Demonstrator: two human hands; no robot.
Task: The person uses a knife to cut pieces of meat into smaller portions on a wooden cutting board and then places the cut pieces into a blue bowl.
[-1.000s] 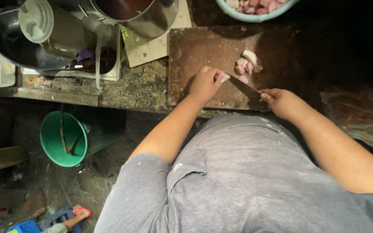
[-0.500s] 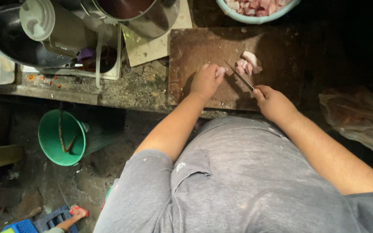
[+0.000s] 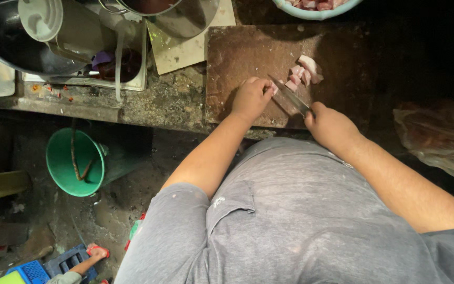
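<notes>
**Cutting pale meat on a dark board**

Head view, looking straight down. Right hand (image 3: 331, 125) closed around the handle of a knife (image 3: 290, 95), blade angled up and left across the wooden cutting board (image 3: 237, 58). Left hand (image 3: 251, 97) curled shut, fingertips tucked, pinning a small piece of meat at the blade's edge; most of that piece hidden under the knuckles. A little heap of cut meat pieces (image 3: 303, 73) just beyond the blade tip, on the same board. Two hands near each other, blade between them, not touching.

At the board's far edge, a light blue bowl (image 3: 316, 11) holding more pink meat, only partly in frame. Left of the board, a stained counter (image 3: 148, 102) crowded with a steel pot (image 3: 185, 18), a large metal basin (image 3: 6, 44) and a white jug (image 3: 43, 21). Below the counter, a green bucket (image 3: 74, 163) on the floor. At right, a crumpled plastic bag (image 3: 437, 137).

To cut well here, probably: knuckles kept forward as a guide for the flat of the blade, fingertips held back, strokes short and downward, cut pieces nudged clear toward the heap. Dim light, so slow and steady pressure the safer choice.
</notes>
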